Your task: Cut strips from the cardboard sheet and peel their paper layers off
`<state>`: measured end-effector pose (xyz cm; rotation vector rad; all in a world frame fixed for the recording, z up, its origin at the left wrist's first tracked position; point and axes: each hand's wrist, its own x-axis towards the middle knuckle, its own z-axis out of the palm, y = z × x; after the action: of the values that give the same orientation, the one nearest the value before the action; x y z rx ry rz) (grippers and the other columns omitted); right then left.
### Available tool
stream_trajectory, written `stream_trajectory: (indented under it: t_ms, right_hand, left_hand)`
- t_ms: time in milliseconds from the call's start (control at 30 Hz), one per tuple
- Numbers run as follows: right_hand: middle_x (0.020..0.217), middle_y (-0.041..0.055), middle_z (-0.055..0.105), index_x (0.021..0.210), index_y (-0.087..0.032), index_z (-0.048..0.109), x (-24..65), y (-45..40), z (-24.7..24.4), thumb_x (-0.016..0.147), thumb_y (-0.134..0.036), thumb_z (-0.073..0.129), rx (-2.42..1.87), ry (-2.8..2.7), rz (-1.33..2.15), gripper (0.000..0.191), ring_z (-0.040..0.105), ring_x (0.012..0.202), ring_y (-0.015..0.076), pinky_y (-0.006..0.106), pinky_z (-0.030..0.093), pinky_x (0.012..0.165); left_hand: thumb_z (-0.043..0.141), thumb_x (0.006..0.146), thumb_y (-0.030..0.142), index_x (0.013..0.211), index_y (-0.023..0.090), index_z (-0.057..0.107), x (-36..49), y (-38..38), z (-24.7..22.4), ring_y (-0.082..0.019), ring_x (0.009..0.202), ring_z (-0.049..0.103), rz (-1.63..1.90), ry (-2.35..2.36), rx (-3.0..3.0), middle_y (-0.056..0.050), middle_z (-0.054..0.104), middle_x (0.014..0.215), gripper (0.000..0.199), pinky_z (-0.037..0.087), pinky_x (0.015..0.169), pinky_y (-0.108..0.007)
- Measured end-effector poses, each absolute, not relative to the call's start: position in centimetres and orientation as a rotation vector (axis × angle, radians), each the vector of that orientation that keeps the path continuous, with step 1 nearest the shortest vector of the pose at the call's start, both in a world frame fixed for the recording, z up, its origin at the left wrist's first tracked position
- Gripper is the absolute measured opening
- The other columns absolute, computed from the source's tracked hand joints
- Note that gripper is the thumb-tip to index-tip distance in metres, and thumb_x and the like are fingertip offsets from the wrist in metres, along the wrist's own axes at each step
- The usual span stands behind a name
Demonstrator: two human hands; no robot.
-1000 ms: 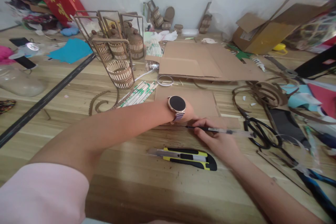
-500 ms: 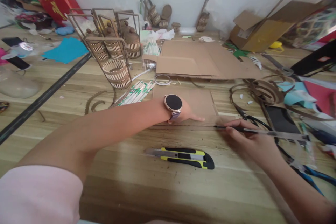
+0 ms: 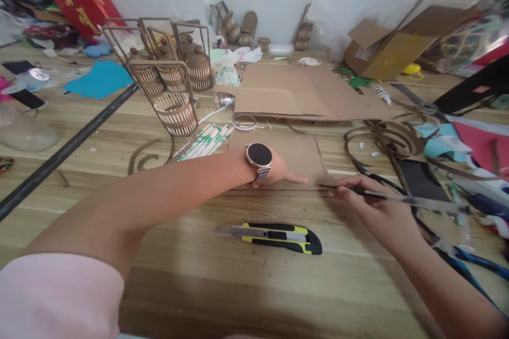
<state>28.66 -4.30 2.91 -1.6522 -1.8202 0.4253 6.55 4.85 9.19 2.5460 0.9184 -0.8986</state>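
Note:
My left hand [image 3: 281, 169], wearing a round watch [image 3: 260, 155], rests on a small flat cardboard piece [image 3: 300, 149]. One finger stretches to the right; the wrist hides the others in part. Closed round a slim pen [image 3: 417, 201] with a black tip end and a clear barrel is my right hand [image 3: 377, 217]. The pen's tip is at the cardboard's right edge; whether it touches is blurred. In front of both hands a yellow and black utility knife [image 3: 274, 237] lies on the wooden table, its blade out to the left.
Bamboo baskets with tall handles [image 3: 175, 111] stand at the left, near wrapped chopsticks [image 3: 207, 140]. Larger cardboard sheets [image 3: 286, 87] lie behind. Coiled brown strips [image 3: 393, 137], a black phone-like slab [image 3: 423, 180] and blue-handled pliers [image 3: 473, 265] crowd the right. An open box [image 3: 389, 47] stands farther back.
The pen tip and my right hand have shifted slightly up and left, to the cardboard's right edge. My left hand stays on the cardboard. The whole view has shifted a little.

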Motion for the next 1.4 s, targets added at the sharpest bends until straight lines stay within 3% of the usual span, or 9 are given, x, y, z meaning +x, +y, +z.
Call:
stream_trajectory:
  t_ms: [133,233,333,633,867,1100,1400]
  right_hand:
    - [0.100,0.0064,0.079,0.104,-0.028,0.069,29.1,-2.8,2.3,0.094,-0.044,0.048,-1.511,-2.028,0.358,0.028,0.074,0.095,0.0273,0.043,0.059,0.080]
    - [0.117,0.0086,0.076,0.088,-0.027,0.068,30.7,-1.5,2.1,0.091,-0.036,0.051,-1.349,-2.295,0.439,0.019,0.071,0.110,0.0301,0.046,0.059,0.087]
    - [0.114,0.0083,0.077,0.076,-0.028,0.060,31.7,-0.7,2.0,0.087,-0.028,0.049,-1.310,-2.358,0.484,0.016,0.071,0.111,0.0301,0.044,0.060,0.083]
    - [0.105,0.0070,0.078,0.075,-0.029,0.055,32.1,-0.2,1.3,0.086,-0.022,0.047,-1.263,-2.404,0.480,0.015,0.071,0.110,0.0306,0.046,0.058,0.084]
    - [0.110,0.0071,0.077,0.075,-0.029,0.055,32.1,-0.1,1.4,0.085,-0.021,0.049,-1.251,-2.411,0.477,0.014,0.071,0.108,0.0293,0.045,0.057,0.084]
    - [0.114,0.0097,0.075,0.075,-0.027,0.055,32.2,0.0,1.2,0.085,-0.022,0.050,-1.265,-2.420,0.470,0.013,0.069,0.107,0.0276,0.044,0.055,0.085]
    - [0.116,0.0106,0.075,0.075,-0.026,0.055,32.4,0.1,0.7,0.087,-0.024,0.048,-1.283,-2.397,0.485,0.015,0.067,0.111,0.0272,0.045,0.054,0.087]
  left_hand:
    - [0.076,0.062,-0.015,0.155,0.048,0.026,6.4,4.6,9.5,-0.031,0.100,0.071,-0.918,0.908,2.568,-0.006,0.073,0.125,0.123,0.055,0.090,-0.044]
    - [0.076,0.065,-0.012,0.157,0.047,0.022,6.2,4.6,9.7,-0.030,0.101,0.070,-0.943,0.862,2.603,-0.007,0.073,0.123,0.122,0.055,0.090,-0.042]
    - [0.077,0.064,-0.010,0.156,0.050,0.019,6.2,4.7,9.7,-0.030,0.102,0.070,-0.965,0.836,2.618,-0.007,0.074,0.122,0.125,0.054,0.091,-0.043]
    - [0.078,0.062,-0.013,0.154,0.052,0.023,6.3,4.7,9.8,-0.032,0.100,0.072,-0.928,0.878,2.578,-0.008,0.071,0.128,0.125,0.054,0.092,-0.048]
    - [0.077,0.062,-0.012,0.154,0.053,0.024,6.3,4.7,9.5,-0.030,0.104,0.070,-0.915,0.895,2.571,-0.006,0.073,0.125,0.125,0.052,0.094,-0.043]
    - [0.076,0.069,-0.005,0.158,0.049,0.011,6.4,4.7,9.5,-0.030,0.101,0.070,-1.056,0.810,2.644,-0.009,0.073,0.124,0.123,0.053,0.092,-0.046]
    - [0.079,0.062,-0.011,0.155,0.051,0.023,6.5,4.5,9.8,-0.031,0.102,0.071,-0.958,0.895,2.595,-0.007,0.074,0.122,0.125,0.054,0.092,-0.048]
